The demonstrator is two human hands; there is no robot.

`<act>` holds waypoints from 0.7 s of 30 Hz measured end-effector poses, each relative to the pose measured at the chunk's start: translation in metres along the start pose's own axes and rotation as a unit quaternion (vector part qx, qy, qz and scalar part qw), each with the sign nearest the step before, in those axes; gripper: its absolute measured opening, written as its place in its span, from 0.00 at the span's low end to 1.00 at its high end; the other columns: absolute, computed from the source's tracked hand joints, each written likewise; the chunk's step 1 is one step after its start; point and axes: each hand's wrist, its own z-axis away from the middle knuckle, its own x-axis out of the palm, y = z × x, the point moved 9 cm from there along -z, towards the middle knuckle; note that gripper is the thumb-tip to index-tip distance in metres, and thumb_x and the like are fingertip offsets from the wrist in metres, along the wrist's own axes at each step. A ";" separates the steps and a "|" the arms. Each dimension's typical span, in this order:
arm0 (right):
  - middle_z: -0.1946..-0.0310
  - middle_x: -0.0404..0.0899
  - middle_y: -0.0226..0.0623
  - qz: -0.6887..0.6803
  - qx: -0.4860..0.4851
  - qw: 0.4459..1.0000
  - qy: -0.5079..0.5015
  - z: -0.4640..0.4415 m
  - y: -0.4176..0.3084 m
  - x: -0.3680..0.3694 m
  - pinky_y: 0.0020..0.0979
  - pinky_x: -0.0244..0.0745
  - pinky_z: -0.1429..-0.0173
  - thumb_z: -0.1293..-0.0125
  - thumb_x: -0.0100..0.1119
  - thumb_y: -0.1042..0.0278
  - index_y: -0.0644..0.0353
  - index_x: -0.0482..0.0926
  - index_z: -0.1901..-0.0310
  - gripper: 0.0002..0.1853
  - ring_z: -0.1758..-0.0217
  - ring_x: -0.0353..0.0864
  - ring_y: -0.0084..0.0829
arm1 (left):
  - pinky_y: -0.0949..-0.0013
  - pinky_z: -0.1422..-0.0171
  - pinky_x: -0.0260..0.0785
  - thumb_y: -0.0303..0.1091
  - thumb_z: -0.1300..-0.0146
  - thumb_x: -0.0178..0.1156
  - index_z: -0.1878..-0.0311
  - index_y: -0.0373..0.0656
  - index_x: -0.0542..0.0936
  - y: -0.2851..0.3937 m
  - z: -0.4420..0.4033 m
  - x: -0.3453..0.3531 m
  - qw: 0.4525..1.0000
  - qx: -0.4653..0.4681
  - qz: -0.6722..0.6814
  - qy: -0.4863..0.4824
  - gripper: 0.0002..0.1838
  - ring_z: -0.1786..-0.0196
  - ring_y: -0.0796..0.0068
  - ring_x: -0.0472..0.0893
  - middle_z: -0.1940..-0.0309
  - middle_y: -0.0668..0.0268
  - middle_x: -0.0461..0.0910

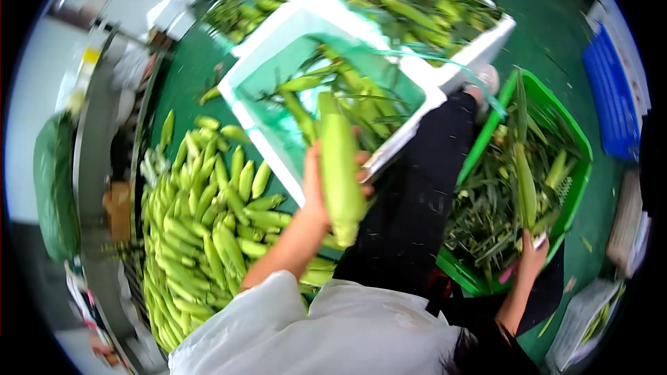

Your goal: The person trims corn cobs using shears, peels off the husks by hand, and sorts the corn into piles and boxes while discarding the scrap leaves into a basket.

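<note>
My left hand (pixel 319 173) is wrapped round a pale green ear of corn (pixel 338 167), held upright over the near edge of a white foam box (pixel 271 160) lined with green plastic. More husked ears lie inside that box. On the right, my right hand (pixel 532 253) is closed at the near part of a green basket (pixel 580 194) full of leaves and husks. It is round something small with a white part, at the base of a long green ear (pixel 525 187); whether it also grips the ear is unclear. A pink item (pixel 508 274) shows beside it.
A big heap of corn (pixel 201 236) covers the floor at the left. Two more foam boxes of corn (pixel 417 10) stand at the back. A blue basket (pixel 611 90) is at the far right, a shelf (pixel 94 146) at the far left. My leg (pixel 424 187) lies between box and green basket.
</note>
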 end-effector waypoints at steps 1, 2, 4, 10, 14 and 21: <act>0.63 0.78 0.37 -0.046 0.041 0.997 -0.044 0.007 0.030 -0.001 0.30 0.75 0.61 0.36 0.64 0.61 0.62 0.75 0.49 0.19 0.65 0.78 0.27 | 0.55 0.61 0.76 0.64 0.33 0.46 0.36 0.53 0.71 0.053 0.041 -0.027 0.980 0.113 -0.099 0.128 0.31 0.62 0.62 0.79 0.54 0.60 0.77; 0.62 0.78 0.37 -0.088 0.085 0.989 -0.086 0.013 0.048 0.003 0.32 0.74 0.57 0.35 0.64 0.58 0.63 0.76 0.50 0.19 0.63 0.79 0.29 | 0.59 0.65 0.75 0.65 0.33 0.47 0.37 0.53 0.71 0.105 0.095 -0.046 0.923 0.215 -0.191 0.255 0.32 0.68 0.68 0.77 0.61 0.64 0.77; 0.58 0.79 0.38 -0.239 0.299 0.879 -0.284 0.071 0.001 0.016 0.33 0.74 0.51 0.35 0.64 0.57 0.62 0.75 0.48 0.20 0.57 0.79 0.31 | 0.56 0.57 0.77 0.64 0.32 0.48 0.39 0.48 0.72 0.195 0.226 -0.101 0.791 0.324 -0.215 0.473 0.32 0.63 0.64 0.80 0.60 0.60 0.80; 0.54 0.77 0.36 -0.328 0.544 0.690 -0.347 0.192 -0.001 0.060 0.36 0.72 0.44 0.36 0.63 0.53 0.59 0.69 0.39 0.28 0.48 0.78 0.33 | 0.51 0.19 0.49 0.61 0.27 0.32 0.27 0.41 0.62 0.305 0.499 -0.129 0.492 0.681 -0.076 0.538 0.38 0.25 0.57 0.60 0.26 0.52 0.58; 0.50 0.76 0.38 -0.290 0.538 0.697 -0.375 0.227 -0.001 0.065 0.36 0.71 0.41 0.36 0.63 0.54 0.59 0.66 0.36 0.31 0.45 0.77 0.34 | 0.55 0.22 0.54 0.55 0.27 0.44 0.28 0.36 0.62 0.324 0.298 -0.108 0.584 0.492 -0.343 0.547 0.35 0.27 0.56 0.65 0.29 0.51 0.65; 0.43 0.76 0.42 -0.145 0.487 0.769 -0.387 0.207 0.001 0.001 0.36 0.69 0.35 0.36 0.64 0.55 0.59 0.60 0.30 0.37 0.40 0.75 0.35 | 0.54 0.27 0.61 0.54 0.40 0.63 0.30 0.29 0.63 0.295 -0.102 -0.324 0.474 0.182 -0.655 0.560 0.45 0.33 0.48 0.71 0.34 0.42 0.69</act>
